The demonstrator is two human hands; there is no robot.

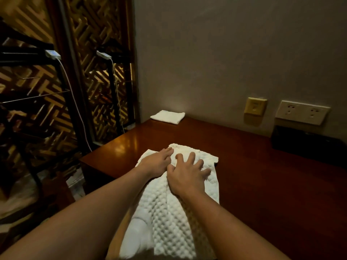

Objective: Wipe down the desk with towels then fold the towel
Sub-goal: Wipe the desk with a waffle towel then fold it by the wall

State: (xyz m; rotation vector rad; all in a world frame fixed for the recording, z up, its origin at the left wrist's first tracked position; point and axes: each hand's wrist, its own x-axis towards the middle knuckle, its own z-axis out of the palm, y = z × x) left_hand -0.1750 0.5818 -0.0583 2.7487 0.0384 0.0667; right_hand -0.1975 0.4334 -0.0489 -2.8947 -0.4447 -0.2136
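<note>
A white bumpy towel [169, 222] is being pressed flat on the near part of the brown desk [244, 175], lying lengthwise from the near edge toward the middle. Its far end is being held down by the left hand [157, 164], fingers straight and close together, and by the right hand [187, 177] just beside it, fingers spread wide; nothing is being gripped by either. A smaller folded cloth [167, 117] is being noted at the far left corner, well apart.
</note>
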